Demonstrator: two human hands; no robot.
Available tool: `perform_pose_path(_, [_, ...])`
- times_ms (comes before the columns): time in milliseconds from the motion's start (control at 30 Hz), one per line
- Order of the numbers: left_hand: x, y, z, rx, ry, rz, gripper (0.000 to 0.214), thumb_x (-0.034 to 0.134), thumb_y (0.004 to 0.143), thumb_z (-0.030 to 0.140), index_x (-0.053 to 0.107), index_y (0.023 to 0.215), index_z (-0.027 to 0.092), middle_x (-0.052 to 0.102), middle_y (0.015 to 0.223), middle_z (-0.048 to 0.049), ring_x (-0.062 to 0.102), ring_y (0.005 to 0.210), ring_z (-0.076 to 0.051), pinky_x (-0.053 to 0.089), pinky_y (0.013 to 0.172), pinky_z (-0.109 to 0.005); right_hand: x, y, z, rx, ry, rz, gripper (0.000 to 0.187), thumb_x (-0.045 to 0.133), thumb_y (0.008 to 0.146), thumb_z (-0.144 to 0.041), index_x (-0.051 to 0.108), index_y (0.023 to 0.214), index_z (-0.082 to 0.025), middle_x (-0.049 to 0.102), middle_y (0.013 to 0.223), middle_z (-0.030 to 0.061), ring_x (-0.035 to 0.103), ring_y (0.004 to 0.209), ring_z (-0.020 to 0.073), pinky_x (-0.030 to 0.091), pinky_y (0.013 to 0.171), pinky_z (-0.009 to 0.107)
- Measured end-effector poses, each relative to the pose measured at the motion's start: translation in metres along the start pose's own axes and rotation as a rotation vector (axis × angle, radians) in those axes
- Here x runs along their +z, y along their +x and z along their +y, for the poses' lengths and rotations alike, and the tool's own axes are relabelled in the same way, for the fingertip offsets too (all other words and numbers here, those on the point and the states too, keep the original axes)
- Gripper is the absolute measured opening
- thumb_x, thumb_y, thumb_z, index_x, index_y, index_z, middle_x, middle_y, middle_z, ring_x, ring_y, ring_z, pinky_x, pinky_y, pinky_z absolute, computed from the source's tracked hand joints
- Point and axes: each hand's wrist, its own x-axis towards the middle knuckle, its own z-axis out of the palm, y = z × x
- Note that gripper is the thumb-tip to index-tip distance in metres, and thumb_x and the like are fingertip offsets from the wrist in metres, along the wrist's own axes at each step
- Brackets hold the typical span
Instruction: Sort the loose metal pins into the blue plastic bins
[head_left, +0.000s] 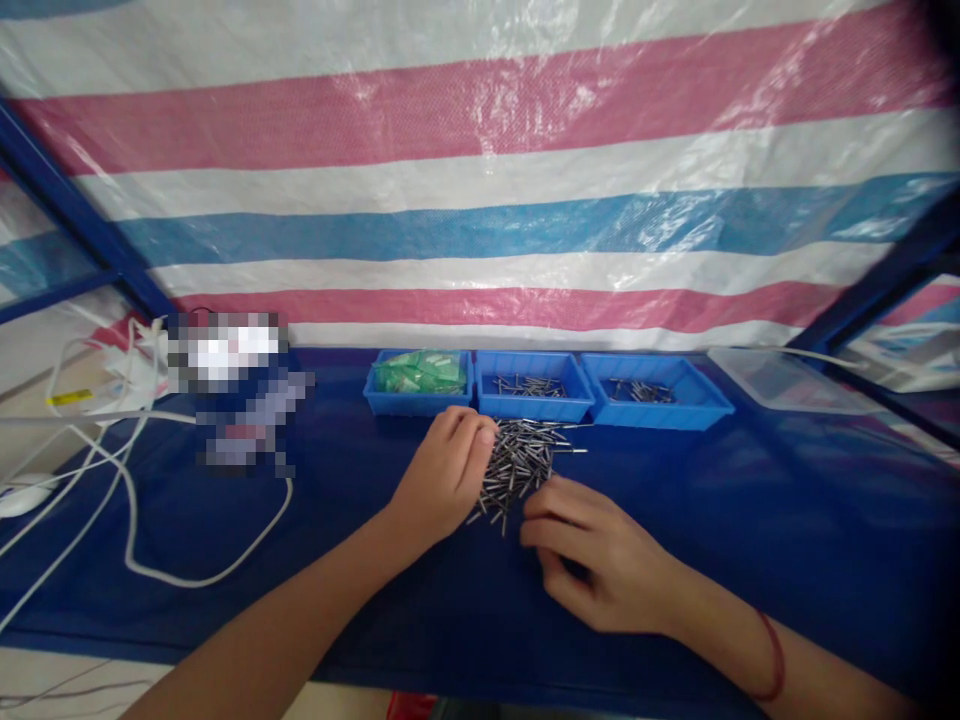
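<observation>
A loose pile of thin, dark grey metal pins (519, 462) lies on the blue tabletop (360, 620); their exact kind is too small to make out. At the pile's left edge is my left hand (448, 465), its fingers curled together and thumb pressed in. My right hand (596, 550) rests by the lower right edge of the pile, with fingers bent and tips drawn in towards the thumb. Whatever either hand holds, if anything, is hidden. Just behind the pile, a middle blue bin (536, 408) and a right blue bin (667, 415) contain similar pins.
A left blue bin (416, 404) holds green plastic packets (420, 372). White cables (161, 578) loop over the table's left side, near a blurred-out area. A clear plastic lid (795, 380) lies at the back right. Behind everything hangs a striped plastic sheet (480, 235).
</observation>
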Motion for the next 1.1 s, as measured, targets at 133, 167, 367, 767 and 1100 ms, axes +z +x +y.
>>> perform_pose_path(133, [-0.029,0.011,-0.009,-0.007,0.177,-0.065,0.034,0.027,0.099,0.025,0.059,0.089,0.016,0.059,0.09,-0.0064,0.056,0.091,-0.019,0.044,0.088,-0.034,-0.004,-0.017,-0.006,-0.047,-0.078,-0.235,0.017,0.049,0.078,-0.014,0.06,0.09,-0.019,0.058,0.084,0.006,0.05,0.073,0.0172,0.043,0.068,0.032])
perform_pose_path(167, [-0.034,0.01,-0.012,-0.02,0.215,-0.076,0.032,0.029,0.098,0.025,0.059,0.089,0.017,0.06,0.088,-0.0057,0.057,0.09,-0.019,0.044,0.086,-0.033,-0.004,-0.021,-0.006,-0.038,-0.096,-0.266,0.017,0.049,0.079,-0.014,0.059,0.091,-0.019,0.058,0.086,0.0062,0.051,0.074,0.0179,0.044,0.069,0.033])
perform_pose_path(367, [-0.044,-0.007,-0.03,-0.094,0.288,-0.131,0.027,0.038,0.095,0.027,0.062,0.089,0.018,0.062,0.086,-0.0037,0.059,0.083,-0.018,0.045,0.077,-0.029,-0.003,-0.03,-0.005,0.06,-0.116,-0.282,0.021,0.046,0.082,-0.01,0.058,0.097,-0.019,0.059,0.093,0.0085,0.054,0.083,0.0201,0.047,0.076,0.035])
perform_pose_path(767, [-0.031,-0.035,-0.06,-0.116,0.447,-0.056,0.03,0.039,0.094,0.022,0.056,0.118,0.017,0.058,0.115,-0.0102,0.055,0.101,-0.022,0.045,0.091,-0.041,0.001,-0.022,0.007,0.131,-0.069,-0.11,0.019,0.045,0.088,-0.01,0.06,0.097,-0.018,0.06,0.098,0.0099,0.056,0.088,0.0196,0.049,0.078,0.035])
perform_pose_path(1100, [-0.023,-0.017,-0.06,-0.117,0.606,-0.19,0.039,0.035,0.097,0.024,0.046,0.134,0.019,0.057,0.109,-0.0092,0.06,0.09,-0.021,0.05,0.08,-0.032,0.005,0.009,0.027,-0.174,-0.331,-0.02,0.015,0.048,0.09,-0.016,0.062,0.087,-0.015,0.06,0.078,0.0065,0.05,0.073,0.0173,0.043,0.069,0.031])
